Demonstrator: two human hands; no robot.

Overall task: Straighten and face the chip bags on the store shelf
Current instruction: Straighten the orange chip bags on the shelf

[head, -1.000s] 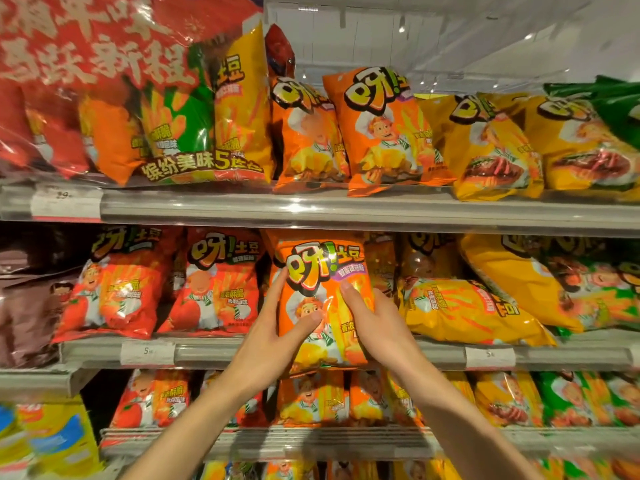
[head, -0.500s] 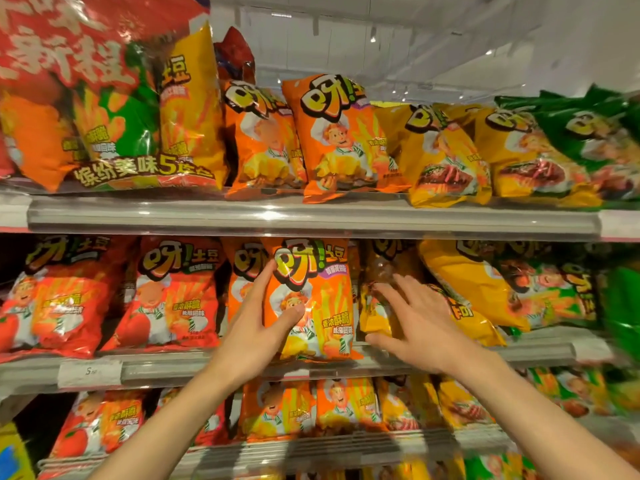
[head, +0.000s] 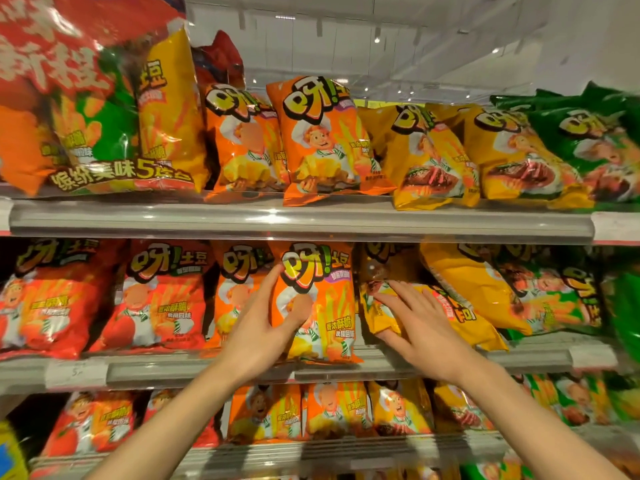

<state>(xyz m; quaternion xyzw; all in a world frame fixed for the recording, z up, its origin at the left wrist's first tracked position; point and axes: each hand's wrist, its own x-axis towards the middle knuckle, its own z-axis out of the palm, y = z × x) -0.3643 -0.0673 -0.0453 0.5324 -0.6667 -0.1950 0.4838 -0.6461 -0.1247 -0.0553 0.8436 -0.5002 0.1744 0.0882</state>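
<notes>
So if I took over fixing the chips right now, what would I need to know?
Left hand: holding the orange bag on the middle shelf, thumb across its front.
Right hand: open, fingers spread on the slumped yellow bag beside it.
Done: the orange bag stands upright, facing out.
Left: stand up the yellow bag and the tilted yellow one behind it; the top shelf's yellow bags lean too.
</notes>
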